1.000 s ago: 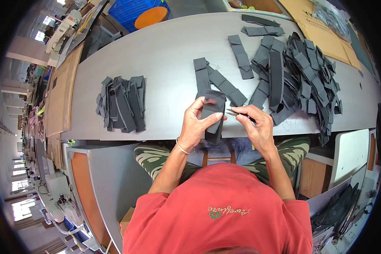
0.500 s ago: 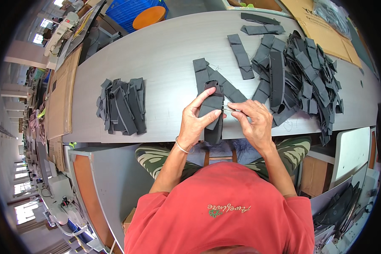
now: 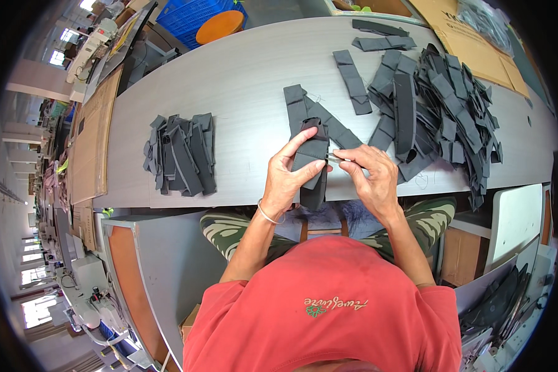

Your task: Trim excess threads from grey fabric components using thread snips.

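Note:
Near the table's front edge, my left hand grips a dark grey fabric strip, folded over, with my thumb pressed on its face and my fingers behind. At the strip's right edge, my right hand pinches a small, thin metal tool. Its tip meets the edge of the cloth; the exact kind of tool is too small to tell. Just beyond my hands, two loose grey strips lie crossed on the table, partly covered by the held one.
A large heap of grey strips spreads over the table's right side. A smaller pile lies at left. Several single strips rest farther back. Cardboard covers the far right corner; a blue crate stands beyond the table.
Hardly anything differs. My right hand and the tool have shifted very slightly at the strip's edge; my left hand keeps the same hold.

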Demonstrator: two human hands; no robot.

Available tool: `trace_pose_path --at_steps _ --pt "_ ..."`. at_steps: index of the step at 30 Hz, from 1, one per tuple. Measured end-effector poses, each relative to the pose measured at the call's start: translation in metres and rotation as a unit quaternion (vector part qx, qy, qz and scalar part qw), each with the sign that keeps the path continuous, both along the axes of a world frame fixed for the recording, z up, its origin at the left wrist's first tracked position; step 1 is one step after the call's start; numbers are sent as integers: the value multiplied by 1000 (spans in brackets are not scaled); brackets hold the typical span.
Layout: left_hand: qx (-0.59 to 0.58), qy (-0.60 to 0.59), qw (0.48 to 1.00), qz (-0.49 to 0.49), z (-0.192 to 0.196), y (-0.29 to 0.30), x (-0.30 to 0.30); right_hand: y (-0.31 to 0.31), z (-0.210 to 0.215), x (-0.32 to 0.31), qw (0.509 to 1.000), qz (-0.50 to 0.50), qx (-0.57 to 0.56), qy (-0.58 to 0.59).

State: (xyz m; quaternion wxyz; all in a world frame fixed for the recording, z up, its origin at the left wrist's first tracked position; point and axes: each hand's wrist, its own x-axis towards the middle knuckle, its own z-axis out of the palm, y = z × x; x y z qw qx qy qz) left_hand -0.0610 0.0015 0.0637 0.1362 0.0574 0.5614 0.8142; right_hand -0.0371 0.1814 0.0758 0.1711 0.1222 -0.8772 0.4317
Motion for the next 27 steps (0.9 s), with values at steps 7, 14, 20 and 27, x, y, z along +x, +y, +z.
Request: trace_pose_path --at_steps 7,14,20,27 --pt "-7 10 1000 0 4 2 5 -1 0 3 995 -19 75 65" --pt "36 -33 999 -9 5 1 11 -3 15 5 997 -9 -76 8" --pt "-126 114 985 -15 -8 7 26 -8 8 -4 989 -21 -149 13" --pt "-179 171 965 -87 13 -1 19 3 12 -8 903 8 -411 -125"
